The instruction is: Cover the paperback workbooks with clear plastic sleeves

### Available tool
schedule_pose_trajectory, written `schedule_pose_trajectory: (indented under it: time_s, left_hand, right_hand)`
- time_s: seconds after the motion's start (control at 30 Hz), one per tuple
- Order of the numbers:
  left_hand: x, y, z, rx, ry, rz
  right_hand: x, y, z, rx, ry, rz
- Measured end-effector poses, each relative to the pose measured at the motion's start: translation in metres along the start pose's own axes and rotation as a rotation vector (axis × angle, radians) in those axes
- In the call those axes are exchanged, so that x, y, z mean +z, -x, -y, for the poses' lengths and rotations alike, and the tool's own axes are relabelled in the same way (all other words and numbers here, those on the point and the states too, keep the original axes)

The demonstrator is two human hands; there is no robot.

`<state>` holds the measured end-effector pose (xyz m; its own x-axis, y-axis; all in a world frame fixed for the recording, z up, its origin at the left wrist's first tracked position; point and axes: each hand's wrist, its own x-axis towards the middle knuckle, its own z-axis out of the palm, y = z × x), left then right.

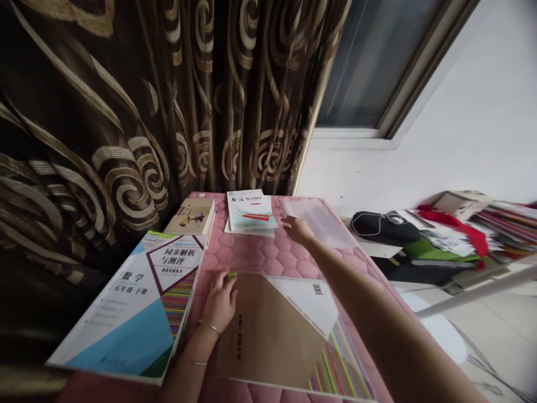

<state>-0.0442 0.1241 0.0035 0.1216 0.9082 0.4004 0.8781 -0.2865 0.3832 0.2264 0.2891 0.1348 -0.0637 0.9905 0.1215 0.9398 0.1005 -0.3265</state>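
Observation:
My left hand [220,302] pinches a small green object [231,275] at the top edge of a face-down book with a tan and white cover [268,341]. My right hand [297,230] reaches across a pink quilted mat [255,258], fingers spread slightly and touching the edge of a translucent plastic sleeve [314,221]. A large maths workbook [126,308] lies to the left of my left hand. Beside my right hand is a calligraphy workbook [250,210], and a thick illustrated book [193,216] lies at the far left corner of the mat.
A brown and gold swirled curtain [96,129] hangs along the left side. Beyond the mat's right edge are a black bag [381,226], a red ribbon [461,226] and stacked papers [503,224]. A white wall and window frame stand behind.

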Motion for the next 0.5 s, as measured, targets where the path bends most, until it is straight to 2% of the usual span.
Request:
schedule_pose_trajectory:
  time_s: [0.07,0.13,0.23,0.33,0.43,0.5]
  left_hand:
    - [0.000,-0.001,0.000,0.011,-0.007,-0.004]
    - [0.000,-0.002,0.000,0.023,-0.007,-0.005]
    - [-0.003,-0.003,0.000,0.042,-0.002,-0.006]
    - [-0.010,-0.004,-0.004,0.057,-0.017,-0.006]
    - [-0.018,-0.006,-0.015,0.099,-0.083,0.017]
    - [-0.024,-0.006,-0.027,0.153,-0.123,0.080]
  right_hand:
    - [-0.006,0.022,-0.004,-0.056,-0.027,0.007]
    - [-0.011,0.056,-0.009,-0.137,-0.073,0.029]
    - [-0.010,0.130,-0.022,-0.360,-0.167,0.071]
    - [0.003,0.211,-0.037,-0.531,-0.123,0.146]
    - [0.023,0.272,-0.050,-0.539,-0.025,0.180]
    - [0.035,0.296,-0.057,-0.517,0.014,0.161]
